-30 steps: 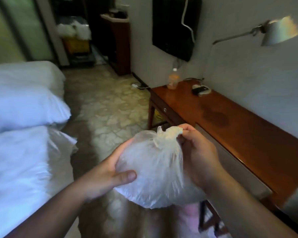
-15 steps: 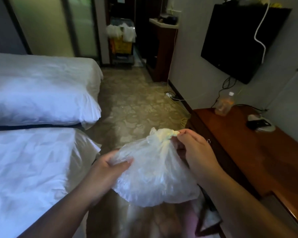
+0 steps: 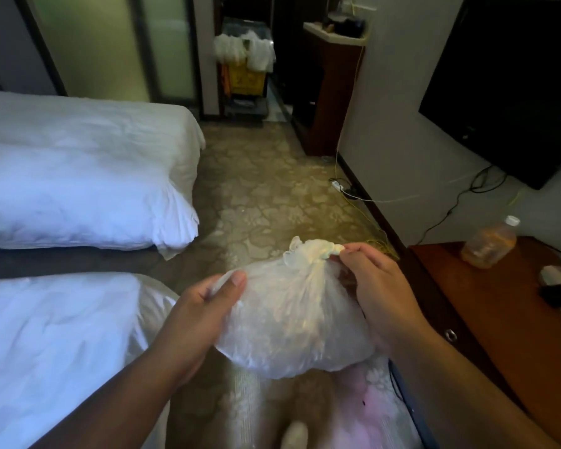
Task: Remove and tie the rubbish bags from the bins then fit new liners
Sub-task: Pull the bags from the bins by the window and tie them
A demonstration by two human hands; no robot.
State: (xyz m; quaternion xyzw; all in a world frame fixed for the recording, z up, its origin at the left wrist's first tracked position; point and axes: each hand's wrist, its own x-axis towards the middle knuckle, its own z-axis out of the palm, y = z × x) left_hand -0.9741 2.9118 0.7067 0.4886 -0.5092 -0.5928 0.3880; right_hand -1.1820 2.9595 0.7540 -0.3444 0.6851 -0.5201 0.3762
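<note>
A full, translucent white rubbish bag (image 3: 292, 322) hangs in front of me, its neck twisted into a knot (image 3: 308, 254) at the top. My right hand (image 3: 376, 290) pinches the end of the knot between thumb and fingertips. My left hand (image 3: 195, 315) grips the bag's left side, thumb on top of the plastic. No bin is in view.
Two white beds (image 3: 78, 176) fill the left. A wooden desk (image 3: 506, 319) on the right carries a bottle (image 3: 488, 244) and a dark device. A wall TV (image 3: 512, 85) hangs above. A housekeeping cart (image 3: 243, 66) with white bags stands down the patterned floor. Cables lie by the wall.
My view has swung left and up from the desk toward the corridor. My left hand shifted from cupping the bag's lower side to gripping its upper left. The right hand keeps the knot.
</note>
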